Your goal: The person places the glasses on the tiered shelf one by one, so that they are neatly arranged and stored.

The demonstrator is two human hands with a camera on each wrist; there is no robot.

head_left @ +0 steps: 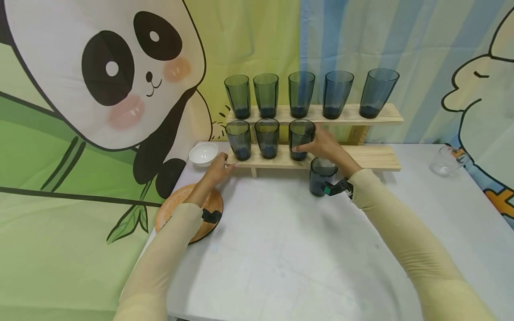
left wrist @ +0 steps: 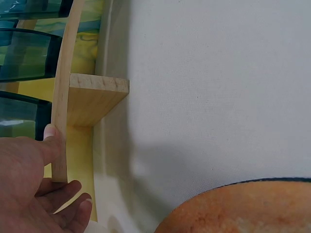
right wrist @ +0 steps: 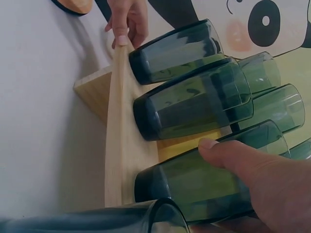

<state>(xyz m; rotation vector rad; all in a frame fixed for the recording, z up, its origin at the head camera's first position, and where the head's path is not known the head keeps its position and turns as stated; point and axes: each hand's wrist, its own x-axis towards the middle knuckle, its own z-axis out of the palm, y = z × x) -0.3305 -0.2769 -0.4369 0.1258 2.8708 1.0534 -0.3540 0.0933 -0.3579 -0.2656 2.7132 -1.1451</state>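
Observation:
My right hand (head_left: 324,145) grips a dark tinted glass (head_left: 298,149), thumb on its near side. That glass stands upright on the lower board of a two-tier wooden rack (head_left: 369,157); the fingers behind it are mostly hidden. To its left on the same board are two matching glasses (head_left: 268,140). Another such glass (head_left: 317,182) stands on the table under my right wrist. My left hand (head_left: 217,171) holds the left end of the lower board (left wrist: 60,107), thumb on top and fingers underneath.
Several matching glasses (head_left: 300,96) line the upper board (head_left: 315,117). A white bowl (head_left: 203,154) sits left of the rack, behind a round orange-brown plate (head_left: 217,203) partly under my left forearm. A clear glass vessel (head_left: 443,162) stands at the far right of the white table (head_left: 273,258).

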